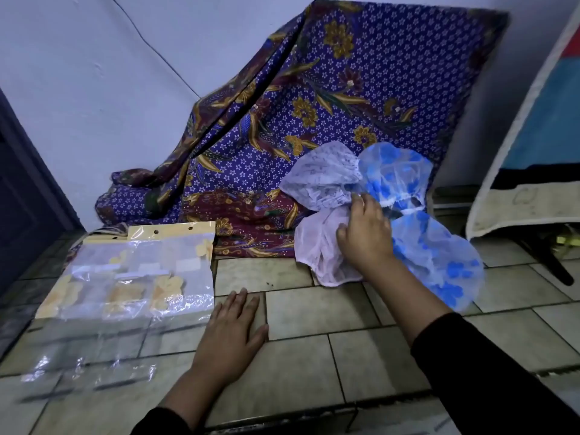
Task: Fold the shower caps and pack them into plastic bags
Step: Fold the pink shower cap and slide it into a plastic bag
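Reaching into a heap of loose shower caps at centre right of the frame, a person's right hand (365, 237) curls its fingers into a pale shower cap (317, 259), gripping the thin film. The left hand (233, 328) lies spread and flat on the tiled floor (314, 312) at lower centre, holding nothing.

The job looks barely begun. The pale cap and the blue-flowered caps (439, 271) beside it are still puffed and crumpled, with no folded cap visible. The plastic bags (135, 271) with yellow headers lie flat at centre left, and blurred clear bags (88, 372) lie below them at lower left. Whether the yellow shapes inside are print or contents cannot be told. Folding each cap and bagging it appears to be still ahead.

Bare tiles between the bags and the heap offer the likeliest folding surface, directly ahead of the flat hand. That patch is bounded above by the hem of a draped batik cloth (329, 98), which the caps lean against. A leaning mat (530, 127) closes the right side, near the blue caps. A darker line along the bottom of the frame may be a step edge.
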